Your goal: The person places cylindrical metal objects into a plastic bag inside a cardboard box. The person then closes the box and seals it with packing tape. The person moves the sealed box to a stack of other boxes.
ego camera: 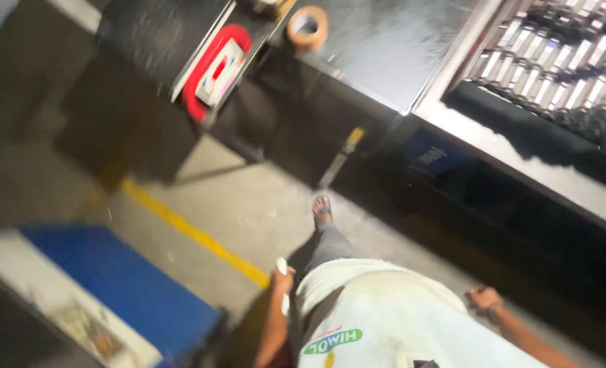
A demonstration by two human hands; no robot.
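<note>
The left hand (282, 278) hangs by the person's side and grips a small white thing (282, 266) sticking up from the fist. The right hand (483, 298) is curled shut, holding nothing, above the grey floor (248, 211).

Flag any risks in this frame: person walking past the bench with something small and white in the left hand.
1. The left hand pinches a small white piece loosely at hip level; it could slip out mid-stride.
2. The foot looks lightly shod beside the dark bench; a stubbed toe seems possible.
3. The tape roll sits near the bench edge and could be knocked off.
</note>
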